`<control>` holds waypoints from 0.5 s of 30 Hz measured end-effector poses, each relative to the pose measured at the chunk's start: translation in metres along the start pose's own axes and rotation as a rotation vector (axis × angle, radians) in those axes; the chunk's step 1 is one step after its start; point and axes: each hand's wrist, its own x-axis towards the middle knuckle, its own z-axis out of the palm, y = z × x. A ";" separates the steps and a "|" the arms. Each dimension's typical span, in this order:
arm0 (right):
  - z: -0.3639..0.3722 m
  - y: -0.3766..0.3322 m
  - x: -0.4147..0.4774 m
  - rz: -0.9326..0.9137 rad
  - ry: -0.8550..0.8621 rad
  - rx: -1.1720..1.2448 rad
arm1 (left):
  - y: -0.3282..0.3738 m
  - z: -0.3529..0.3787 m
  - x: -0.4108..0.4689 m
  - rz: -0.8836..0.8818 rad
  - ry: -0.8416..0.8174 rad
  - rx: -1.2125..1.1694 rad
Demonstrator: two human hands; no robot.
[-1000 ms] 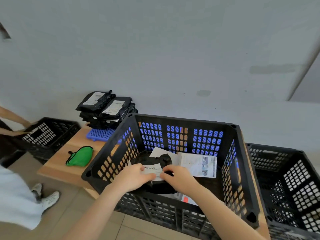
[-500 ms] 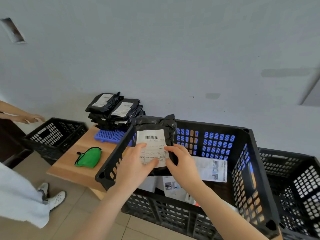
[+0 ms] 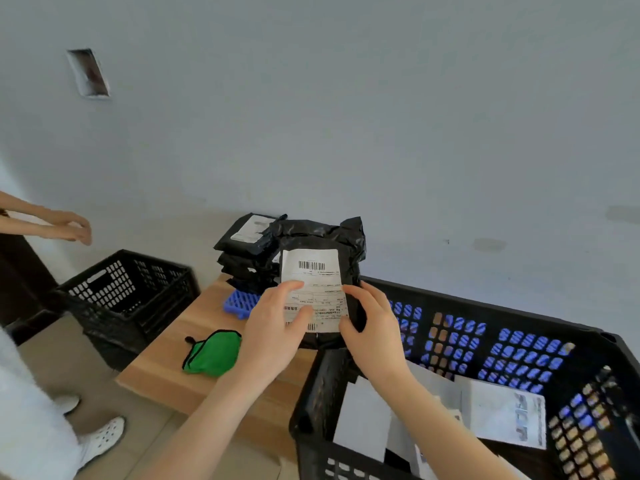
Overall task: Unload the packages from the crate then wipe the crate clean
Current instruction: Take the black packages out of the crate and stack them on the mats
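Both hands grip a black package [image 3: 346, 244] upright by its lower half: the left hand [image 3: 273, 327] curls round its left edge with the thumb across the white shipping label, the right hand [image 3: 372, 327] clasps its right edge; the package hangs above the wooden table [image 3: 180, 344], just outside the near left corner of the black crate [image 3: 485, 306], and in front of the stack of black packages [image 3: 247, 233] that sits on a blue grid [image 3: 239, 301]; bare tabletop lies between the grid and a green cloth [image 3: 213, 355] near the table's front edge; white and grey parcels [image 3: 363, 417] lie on the crate's floor; a second black crate [image 3: 128, 292] stands on the floor beyond the table's left end, and another person's hands [image 3: 74, 226] reach above it. A second ago the package lay inside the crate under both hands; half a second ago it was held over the crate's left rim; it has now cleared that rim to the left and hides part of the stack.
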 end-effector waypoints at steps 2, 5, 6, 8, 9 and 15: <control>0.024 -0.012 0.014 -0.003 0.011 -0.006 | -0.023 -0.015 0.014 0.005 -0.016 -0.007; 0.057 -0.027 0.031 -0.006 0.013 -0.004 | -0.056 -0.032 0.033 0.013 -0.041 -0.002; 0.066 -0.030 0.037 -0.007 0.010 -0.003 | -0.066 -0.036 0.040 0.010 -0.043 0.001; 0.082 -0.034 0.049 0.000 0.004 0.002 | -0.083 -0.041 0.054 0.008 -0.043 0.014; 0.089 -0.035 0.055 0.008 -0.001 0.004 | -0.090 -0.042 0.061 0.009 -0.043 0.021; 0.124 -0.027 0.107 0.043 -0.037 0.011 | -0.125 -0.038 0.110 0.007 -0.036 0.052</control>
